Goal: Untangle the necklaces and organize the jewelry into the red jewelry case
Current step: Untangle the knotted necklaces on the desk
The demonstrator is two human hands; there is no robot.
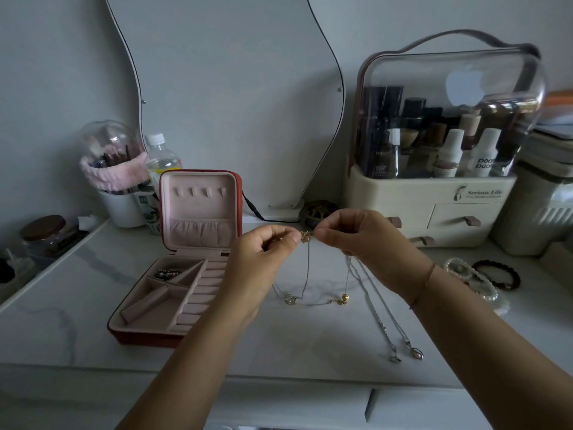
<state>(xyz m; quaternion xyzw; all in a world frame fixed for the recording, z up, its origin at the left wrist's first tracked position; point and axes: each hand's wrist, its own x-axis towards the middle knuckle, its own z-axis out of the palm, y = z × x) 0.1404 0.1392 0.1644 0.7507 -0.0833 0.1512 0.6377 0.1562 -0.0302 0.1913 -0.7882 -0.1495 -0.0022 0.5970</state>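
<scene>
Left hand [263, 259] and right hand [356, 234] pinch the pendant [305, 236], chains [308, 268] hanging vertically.

A home dressing table was indicated by a curved wall mirror [229, 97], a clear-lidded cosmetics organiser [440, 144] filled with bottles, and a makeup brush holder [113, 169] on a marble-patterned top [62, 290].

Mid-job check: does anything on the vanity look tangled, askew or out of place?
Nothing spilled or damaged. The necklaces hang in crossed strands from the left hand and right hand, ends trailing on the tabletop. Bracelets lie loose at the right, outside the open red jewelry case.
</scene>
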